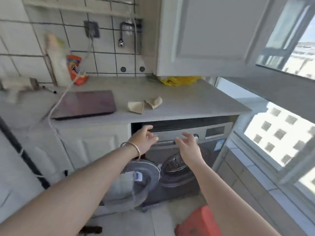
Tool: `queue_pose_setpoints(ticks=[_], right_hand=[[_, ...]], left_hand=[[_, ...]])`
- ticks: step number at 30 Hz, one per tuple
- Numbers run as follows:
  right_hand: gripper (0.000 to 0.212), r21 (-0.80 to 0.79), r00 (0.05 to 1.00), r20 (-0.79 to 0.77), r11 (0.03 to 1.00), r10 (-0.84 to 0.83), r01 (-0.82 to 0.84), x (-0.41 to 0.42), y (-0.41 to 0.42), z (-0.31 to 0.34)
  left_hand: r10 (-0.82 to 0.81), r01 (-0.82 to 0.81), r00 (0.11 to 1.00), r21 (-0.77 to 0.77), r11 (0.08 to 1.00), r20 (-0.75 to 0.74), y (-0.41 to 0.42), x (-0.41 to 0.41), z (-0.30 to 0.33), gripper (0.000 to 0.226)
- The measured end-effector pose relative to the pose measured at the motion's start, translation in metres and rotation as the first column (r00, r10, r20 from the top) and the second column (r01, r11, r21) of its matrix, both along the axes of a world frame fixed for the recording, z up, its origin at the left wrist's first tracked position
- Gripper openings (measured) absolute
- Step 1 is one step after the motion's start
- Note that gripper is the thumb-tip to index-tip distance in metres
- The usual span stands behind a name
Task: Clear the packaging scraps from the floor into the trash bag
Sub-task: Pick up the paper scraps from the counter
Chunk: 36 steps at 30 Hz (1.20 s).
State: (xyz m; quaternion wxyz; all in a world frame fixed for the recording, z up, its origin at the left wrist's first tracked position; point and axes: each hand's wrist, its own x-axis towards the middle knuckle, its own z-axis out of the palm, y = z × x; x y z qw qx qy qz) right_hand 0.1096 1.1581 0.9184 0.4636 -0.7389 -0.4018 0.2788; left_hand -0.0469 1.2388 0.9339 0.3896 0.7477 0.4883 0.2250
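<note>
The fingers of the left hand are spread loosely apart and hold nothing, their tips up by the dark gap under the counter; a thin bangle circles that wrist; the fingers of the right hand are likewise apart and relaxed, empty, reaching toward the control panel of the washing machine near its dial; both bare forearms stretch forward from the lower edge of the view; below the hands the machine's round door hangs open to the left, showing the drum; on the counter above lie two crumpled brown paper scraps, just beside each other, with a dark flat laptop to their left and a white cable running over its edge; farther back stand an orange packet against the tiled wall and a yellow plastic bag under the white wall cupboard; on the floor at lower right sits a red stool; whether any scraps lie on the floor cannot be told through the blur
</note>
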Motion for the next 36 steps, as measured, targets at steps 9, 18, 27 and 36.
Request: queue_pose_setpoints(ticks=[9,18,27,36], right_hand=[[0.056,-0.026,0.988,0.103,0.993,0.115,-0.113,-0.058,0.140,0.013],[0.065,-0.131,0.875,0.471,0.990,0.110,-0.054,-0.009,0.240,0.015],[0.095,-0.384,0.799,0.534,0.921,0.277,-0.064,0.037,0.322,0.004],[0.071,-0.236,0.845,0.533,0.968,0.055,0.087,0.037,0.342,-0.012]], left_hand=[[0.120,-0.119,0.993,0.039,0.992,-0.020,0.129,-0.070,0.011,0.064],[0.115,0.029,0.907,0.335,0.942,-0.404,0.215,-0.015,0.002,0.081],[0.115,-0.009,0.834,0.195,0.981,-0.540,0.261,0.030,-0.012,0.088],[0.028,0.089,0.865,0.208,0.974,-0.501,0.311,0.043,-0.020,0.071]])
